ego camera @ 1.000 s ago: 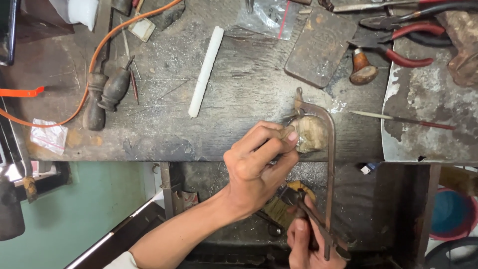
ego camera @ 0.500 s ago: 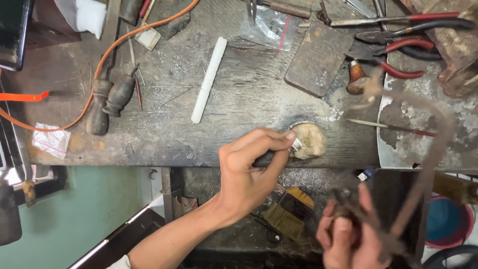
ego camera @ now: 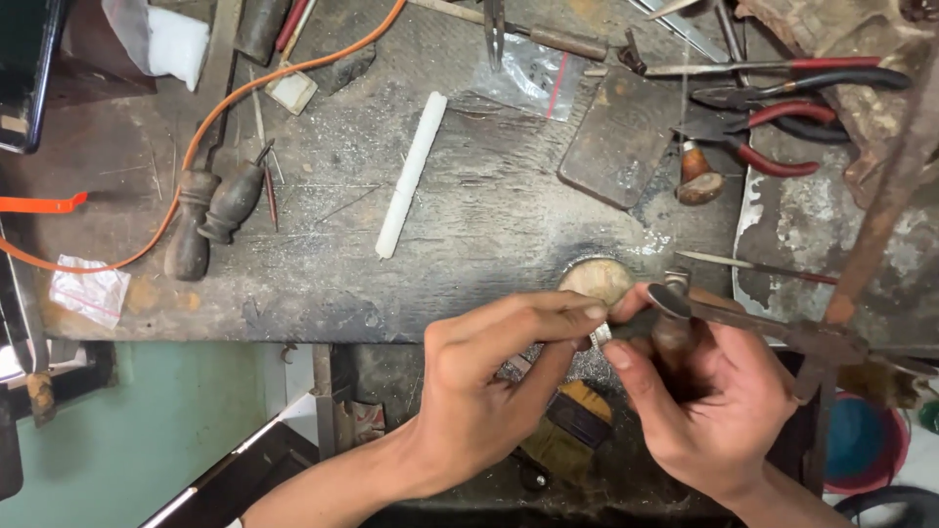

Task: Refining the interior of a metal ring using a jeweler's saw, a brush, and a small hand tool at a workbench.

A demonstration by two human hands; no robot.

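Two hands meet: left hand pinches small silver ring, right hand grips saw frame

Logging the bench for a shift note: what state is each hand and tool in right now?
left hand: pinching small silver ring
right hand: holding saw frame, fingertips at the ring
red-handled pliers: lying on bench, jaws shut
white stick: lying flat, untouched

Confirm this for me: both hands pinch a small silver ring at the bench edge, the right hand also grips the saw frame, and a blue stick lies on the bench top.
One detail is wrong. The stick on the bench top is white, not blue, as the head view shows. The rest stands: the left hand and right hand pinch the small silver ring, and the right hand also grips the saw frame.
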